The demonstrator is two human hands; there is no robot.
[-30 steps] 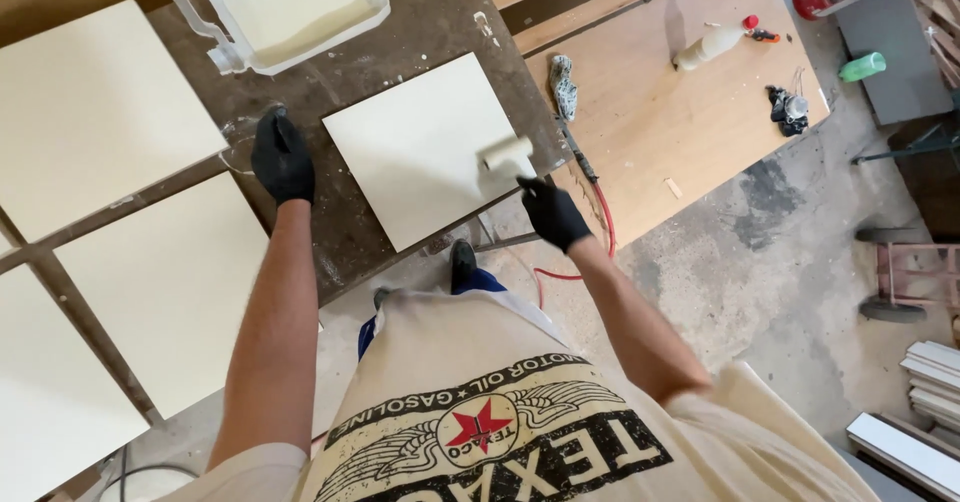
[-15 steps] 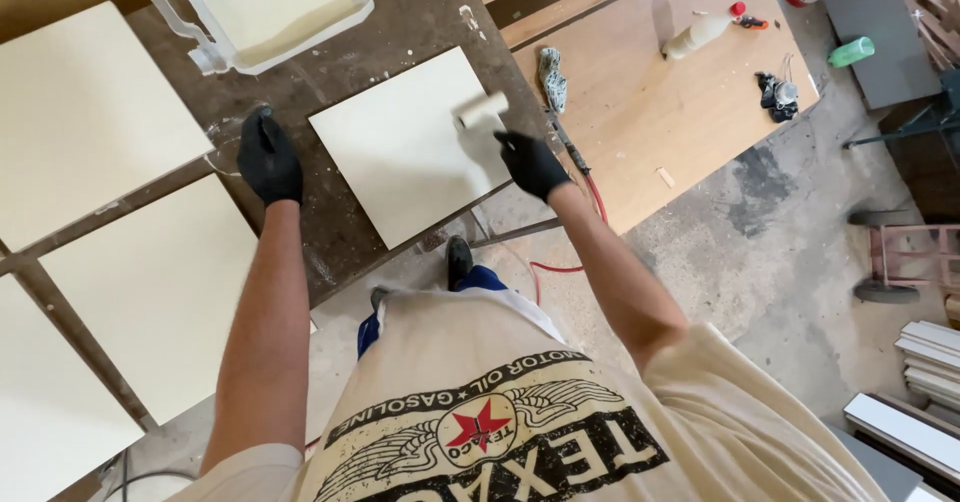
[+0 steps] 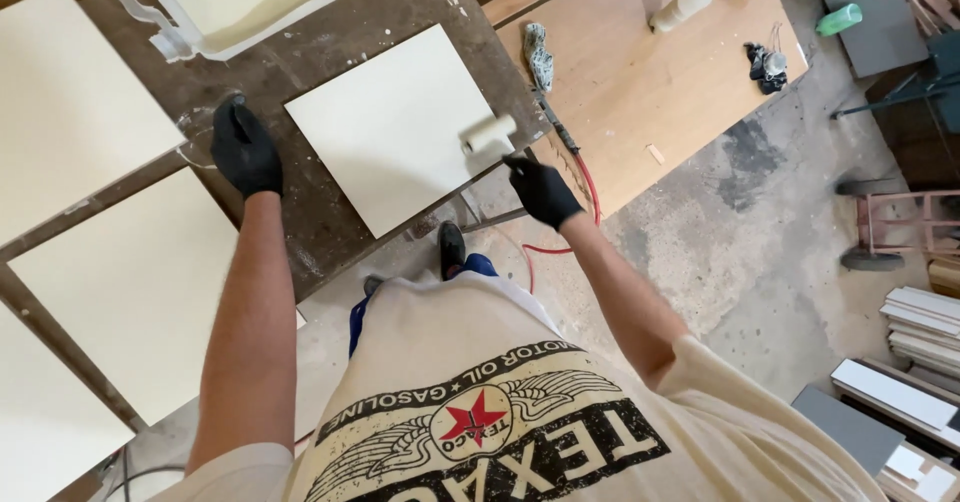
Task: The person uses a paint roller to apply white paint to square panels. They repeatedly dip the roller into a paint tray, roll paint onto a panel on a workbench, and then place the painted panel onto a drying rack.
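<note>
The right hand [image 3: 543,190], its grip clenched on the paint roller [image 3: 488,134], holds the roller's long axis across the square cream panel [image 3: 395,122] near its right edge, while the flattened, released left hand [image 3: 245,149] presses the dark surface [image 3: 330,212] beside the panel's left corner.

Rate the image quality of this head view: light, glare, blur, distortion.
Head view: even, soft daylight with only faint shadows; no harsh glare, though the cream panel looks nearly washed out; right hand and roller slightly soft, left hand sharp; wide-angle lens bends the table edges and stretches the shirt at the bottom.
</note>
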